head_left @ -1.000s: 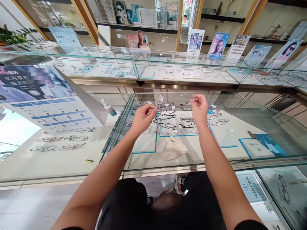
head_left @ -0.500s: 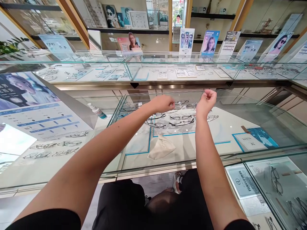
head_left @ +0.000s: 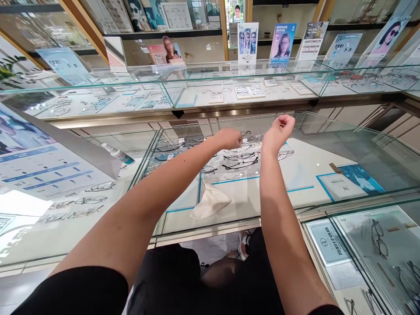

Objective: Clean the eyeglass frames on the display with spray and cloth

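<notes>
My left hand (head_left: 230,139) is raised over the far part of the glass display case (head_left: 243,221), its fingers curled closed. A little to its right, my right hand (head_left: 278,131) is bent up at the wrist with thumb and fingers pinched together. Whatever either hand may hold is too small or hidden to make out. Below and between them, several eyeglasses (head_left: 240,164) lie in rows inside the case. Nearer to me, a cream cloth (head_left: 211,202) rests crumpled on the glass top, apart from both hands.
A spray bottle (head_left: 118,154) lies left of the case beside a large folded sign (head_left: 65,153). More glass cases (head_left: 197,78) with standing cards run along the back. At the right are a booklet (head_left: 343,186) and another case (head_left: 380,253) with eyeglasses.
The view has tilted down and shifted slightly. My hands have come a little closer together, and both stay closed. The cloth and the eyeglasses lie as before.
</notes>
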Demonstrator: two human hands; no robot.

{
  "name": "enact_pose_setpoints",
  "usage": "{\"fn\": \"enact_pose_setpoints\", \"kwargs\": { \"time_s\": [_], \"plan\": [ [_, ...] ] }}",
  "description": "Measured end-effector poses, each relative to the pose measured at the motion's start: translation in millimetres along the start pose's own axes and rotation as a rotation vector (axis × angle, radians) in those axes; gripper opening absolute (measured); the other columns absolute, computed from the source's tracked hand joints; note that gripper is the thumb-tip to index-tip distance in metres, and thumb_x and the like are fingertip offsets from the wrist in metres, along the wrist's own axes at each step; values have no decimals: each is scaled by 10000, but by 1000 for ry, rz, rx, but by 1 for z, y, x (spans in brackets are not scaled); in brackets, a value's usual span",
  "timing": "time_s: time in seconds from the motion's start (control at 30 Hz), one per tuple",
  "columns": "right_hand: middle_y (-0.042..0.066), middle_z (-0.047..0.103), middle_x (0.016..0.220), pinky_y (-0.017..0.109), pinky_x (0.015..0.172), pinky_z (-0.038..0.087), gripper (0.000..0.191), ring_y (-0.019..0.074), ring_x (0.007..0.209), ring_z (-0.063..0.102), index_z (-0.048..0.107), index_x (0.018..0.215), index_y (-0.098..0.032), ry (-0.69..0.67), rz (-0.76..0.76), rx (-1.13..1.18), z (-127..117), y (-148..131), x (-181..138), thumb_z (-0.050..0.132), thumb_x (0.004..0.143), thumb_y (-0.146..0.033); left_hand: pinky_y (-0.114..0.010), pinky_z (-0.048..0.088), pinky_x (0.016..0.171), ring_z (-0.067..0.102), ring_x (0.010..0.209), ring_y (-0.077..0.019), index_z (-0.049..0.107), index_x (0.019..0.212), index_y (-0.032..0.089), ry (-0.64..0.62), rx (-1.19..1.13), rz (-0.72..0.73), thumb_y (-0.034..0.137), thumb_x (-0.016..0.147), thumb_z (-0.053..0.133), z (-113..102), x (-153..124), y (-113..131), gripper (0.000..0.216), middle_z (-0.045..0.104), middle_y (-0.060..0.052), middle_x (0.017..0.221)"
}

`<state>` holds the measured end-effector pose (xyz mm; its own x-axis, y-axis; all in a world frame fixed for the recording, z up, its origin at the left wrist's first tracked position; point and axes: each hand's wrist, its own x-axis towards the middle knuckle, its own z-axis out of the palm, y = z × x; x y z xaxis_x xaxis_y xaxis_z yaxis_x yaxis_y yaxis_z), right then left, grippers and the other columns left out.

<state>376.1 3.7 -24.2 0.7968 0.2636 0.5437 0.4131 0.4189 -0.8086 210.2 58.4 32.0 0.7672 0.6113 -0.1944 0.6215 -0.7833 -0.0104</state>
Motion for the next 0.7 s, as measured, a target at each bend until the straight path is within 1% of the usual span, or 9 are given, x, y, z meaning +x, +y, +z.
{"fn": "enact_pose_setpoints", "kwargs": {
  "time_s": [0.13, 0.23, 0.33, 0.4, 0.47, 0.57, 0.63, 0.7],
  "plan": [
    [84, 515, 1110, 487, 1004, 537, 90, 240, 1092, 616, 450, 1064, -273, 72, 52, 13, 1, -10, -1, 394, 1007, -232, -324, 467, 783, 720, 1047, -298, 814, 1009, 239, -25, 12, -8, 288, 862, 641, 5, 3, 0, 232, 814, -104, 1017],
    [63, 515, 1054, 477, 1012, 542, 106, 220, 1026, 618, 420, 1012, -274, 114, 94, 32, 0, -21, -3, 385, 977, -180, -317, 485, 799, 722, 1033, -286, 821, 999, 247, -33, -17, -11, 318, 841, 671, 3, 5, -3, 229, 817, -90, 1060],
    [56, 513, 1049, 478, 1033, 540, 120, 215, 1030, 622, 411, 1013, -273, 104, 134, 54, -2, -26, -2, 368, 973, -168, -311, 495, 796, 724, 983, -265, 822, 995, 250, 33, -53, -35, 334, 832, 684, -2, 11, -7, 230, 817, -76, 1069],
    [70, 522, 1100, 495, 1059, 537, 123, 223, 1094, 628, 423, 1055, -269, 69, 163, 71, -2, -25, -1, 365, 991, -183, -313, 500, 806, 724, 1000, -269, 821, 1017, 245, 94, -53, -83, 312, 839, 672, -3, 17, -9, 241, 817, -85, 1063],
    [95, 526, 1157, 519, 1073, 540, 143, 237, 1155, 630, 435, 1119, -266, 33, 181, 86, -2, -21, 0, 347, 1023, -207, -326, 508, 836, 723, 1043, -291, 824, 1046, 236, 125, -53, -136, 292, 827, 682, -1, 23, -11, 267, 816, -109, 1067],
    [118, 528, 1157, 531, 1017, 571, 190, 257, 1146, 648, 446, 1221, -268, -30, 132, 82, -1, -14, -1, 311, 1091, -300, -363, 519, 870, 730, 1046, -325, 838, 1059, 223, 127, -74, -171, 293, 789, 724, 5, 31, -13, 301, 811, -148, 1053],
    [108, 534, 1100, 502, 910, 605, 274, 260, 1059, 674, 447, 1291, -280, -90, 59, 64, -1, -11, -2, 297, 1124, -435, -370, 521, 872, 734, 1035, -329, 849, 1038, 224, 129, -83, -174, 300, 787, 729, 10, 33, -15, 289, 811, -154, 1040],
    [86, 541, 1020, 463, 790, 616, 397, 251, 937, 690, 441, 1346, -287, -108, 17, 61, 0, -9, -4, 277, 1121, -570, -357, 517, 869, 733, 1042, -320, 856, 1027, 234, 139, -89, -176, 300, 794, 719, 14, 34, -17, 278, 815, -145, 1045]
  ]
}}
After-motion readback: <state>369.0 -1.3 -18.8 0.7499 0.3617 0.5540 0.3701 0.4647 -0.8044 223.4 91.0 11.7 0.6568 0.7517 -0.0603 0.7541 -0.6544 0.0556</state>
